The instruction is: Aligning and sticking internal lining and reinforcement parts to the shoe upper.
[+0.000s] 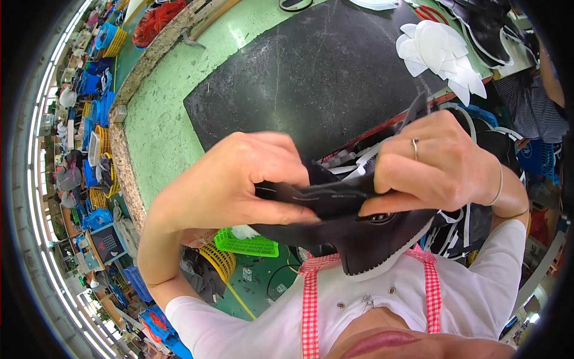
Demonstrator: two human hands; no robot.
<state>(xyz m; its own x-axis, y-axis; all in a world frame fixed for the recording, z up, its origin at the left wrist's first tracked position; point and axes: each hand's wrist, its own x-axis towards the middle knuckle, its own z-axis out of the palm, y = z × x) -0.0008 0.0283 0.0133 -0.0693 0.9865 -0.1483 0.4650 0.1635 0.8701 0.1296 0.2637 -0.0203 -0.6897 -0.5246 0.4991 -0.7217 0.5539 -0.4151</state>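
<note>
A black shoe upper (388, 242) with a zigzag-cut, white-lined lower edge hangs in front of my chest, held up by both hands. My left hand (257, 173) pinches its folded top edge between thumb and curled fingers. On the other side, my right hand (430, 161) grips the same edge close to a row of small eyelets, thumb below and fingers above. The fingertips of both hands are partly hidden in the dark folds. Behind the right hand lie more black pieces with white edging (457, 224), largely covered by the hand and forearm.
A black mat (287, 78) covers part of the green worktable (155, 113). White leaf-shaped pieces (436, 54) are piled at its far right, near a red-handled tool (431, 14). Below the table are a green basket (246, 244) and a yellow basket (220, 261). A person in striped clothing (529, 105) is at right.
</note>
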